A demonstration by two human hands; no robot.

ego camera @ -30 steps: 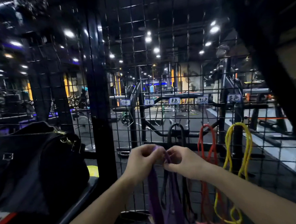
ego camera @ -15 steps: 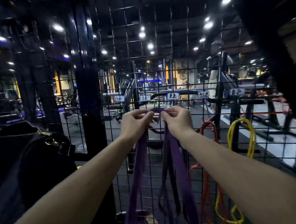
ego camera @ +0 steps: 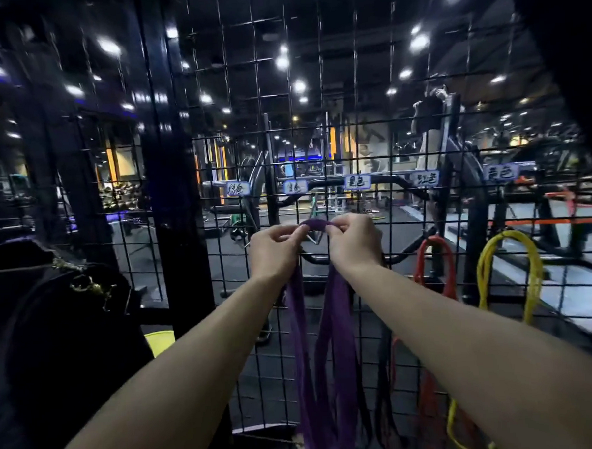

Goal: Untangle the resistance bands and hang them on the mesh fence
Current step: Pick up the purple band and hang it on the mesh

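While both hands are pinching the purple band's [ego camera: 323, 343] top loop taut, the left hand [ego camera: 274, 251] and right hand [ego camera: 354, 242] are spreading it, likely to catch a hook [ego camera: 314, 237] on the mesh fence [ego camera: 359, 83]. Its 2 strands are hanging free below.

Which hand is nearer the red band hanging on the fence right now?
Right. The right hand pinches the purple band just left of the red band; the left hand grips the purple band farther left, beyond the right hand.

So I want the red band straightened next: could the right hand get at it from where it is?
Probably yes: the red band hangs just right of the right hand, nothing between, but that hand grips the purple band.
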